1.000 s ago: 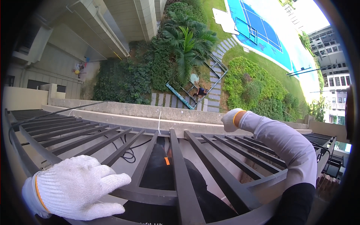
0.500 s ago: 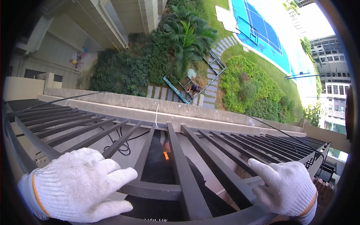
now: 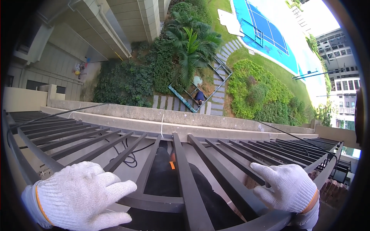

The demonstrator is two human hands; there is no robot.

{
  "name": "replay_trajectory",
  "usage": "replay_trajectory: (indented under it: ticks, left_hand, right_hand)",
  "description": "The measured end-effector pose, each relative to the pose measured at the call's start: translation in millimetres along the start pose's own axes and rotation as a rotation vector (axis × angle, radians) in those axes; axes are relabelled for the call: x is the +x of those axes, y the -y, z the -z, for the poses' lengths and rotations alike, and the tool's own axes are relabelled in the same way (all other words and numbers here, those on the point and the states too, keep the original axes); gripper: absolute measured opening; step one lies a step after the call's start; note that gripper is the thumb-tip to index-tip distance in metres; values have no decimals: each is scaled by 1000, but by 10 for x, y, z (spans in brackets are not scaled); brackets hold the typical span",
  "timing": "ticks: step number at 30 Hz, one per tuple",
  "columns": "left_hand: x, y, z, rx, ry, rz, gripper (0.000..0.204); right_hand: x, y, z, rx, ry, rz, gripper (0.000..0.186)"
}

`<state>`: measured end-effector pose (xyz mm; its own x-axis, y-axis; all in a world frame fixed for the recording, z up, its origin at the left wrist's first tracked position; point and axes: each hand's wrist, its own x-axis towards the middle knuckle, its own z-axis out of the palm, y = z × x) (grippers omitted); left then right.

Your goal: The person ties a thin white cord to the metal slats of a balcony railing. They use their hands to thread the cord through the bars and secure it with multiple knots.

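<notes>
A white knitted glove covers my left hand (image 3: pixel 83 196), which lies palm down over the dark metal railing (image 3: pixel 158 202) at the near left. Its thumb and foremost fingers stretch out apart, with nothing held. My right hand (image 3: pixel 289 186), in a matching glove, rests over the railing's top rail at the near right. There the index finger reaches out straight and the thumb stands apart from it; the other fingers are mostly hidden. Between the bars my dark-clothed leg (image 3: pixel 156 173) shows, beside a small orange tag (image 3: pixel 172 165).
Beyond the bars runs a concrete ledge (image 3: pixel 127 113), crossed by a white cord (image 3: pixel 162 126). Black cable (image 3: pixel 133 158) lies coiled below the bars. Far down, a person (image 3: pixel 199 97) bends beside a metal frame (image 3: pixel 181 99), near a palm (image 3: pixel 190 44) and a blue court (image 3: pixel 266 27).
The view has shifted slightly. My right hand sits a little farther left and higher in the picture; my left hand barely differs. The person far below has changed posture, bending lower.
</notes>
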<state>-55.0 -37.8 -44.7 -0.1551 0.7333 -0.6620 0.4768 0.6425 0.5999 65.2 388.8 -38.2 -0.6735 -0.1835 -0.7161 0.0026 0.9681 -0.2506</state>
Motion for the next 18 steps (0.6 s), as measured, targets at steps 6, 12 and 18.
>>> replay_trajectory:
  ticks: [6,12,18]
  left_hand:
    - [-23,55,-35,-2,22,-15,75]
    - [-2,32,-30,-4,47,-16,75]
    - [-3,25,0,28,66,-20,74]
  right_hand:
    - [35,-39,78,0,35,-8,65]
    - [37,-50,92,24,80,5,66]
    - [42,-74,126,32,92,-1,66]
